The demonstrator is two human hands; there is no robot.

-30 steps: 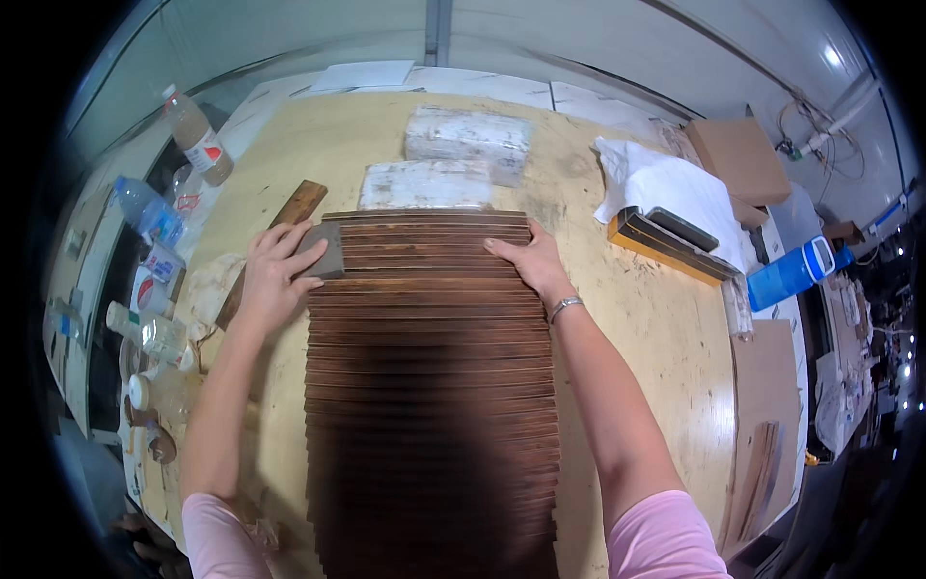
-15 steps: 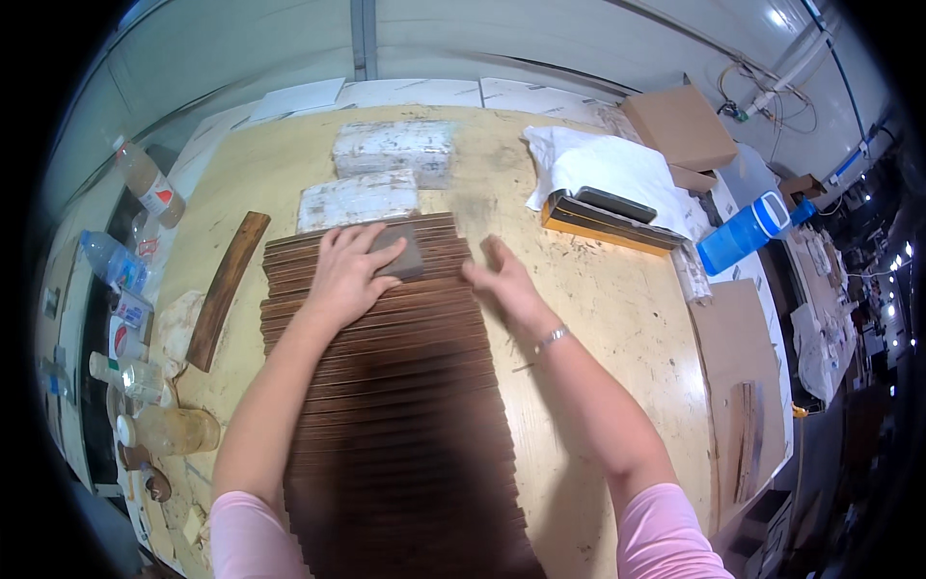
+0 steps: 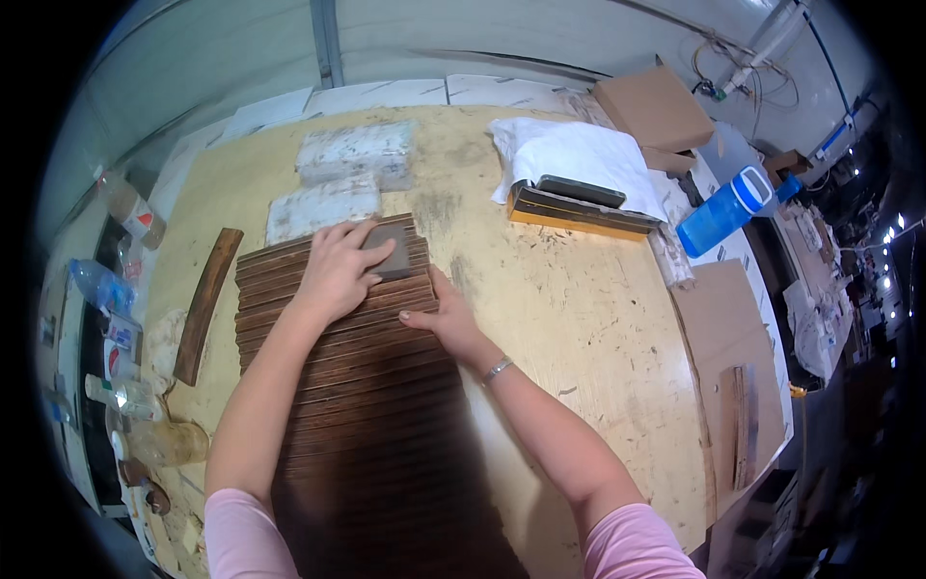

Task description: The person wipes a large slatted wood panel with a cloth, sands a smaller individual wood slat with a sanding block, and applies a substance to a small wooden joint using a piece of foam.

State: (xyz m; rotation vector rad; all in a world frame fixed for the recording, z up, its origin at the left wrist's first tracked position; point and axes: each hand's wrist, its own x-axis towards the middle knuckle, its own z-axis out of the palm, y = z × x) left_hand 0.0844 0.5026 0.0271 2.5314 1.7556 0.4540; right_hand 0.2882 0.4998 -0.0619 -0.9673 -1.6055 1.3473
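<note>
Left hand [image 3: 338,272] grips grey sanding block [image 3: 389,253], partly hidden; right hand [image 3: 442,318] lies flat on slats [image 3: 357,386].

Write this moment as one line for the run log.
left hand: presses grey block on dark wooden slats | right hand: flat on slats' right edge

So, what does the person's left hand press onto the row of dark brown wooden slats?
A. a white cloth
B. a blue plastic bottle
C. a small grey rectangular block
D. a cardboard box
C: the left hand lies on a small grey rectangular block on top of the row of dark brown wooden slats; the right hand rests at their right edge.
</note>
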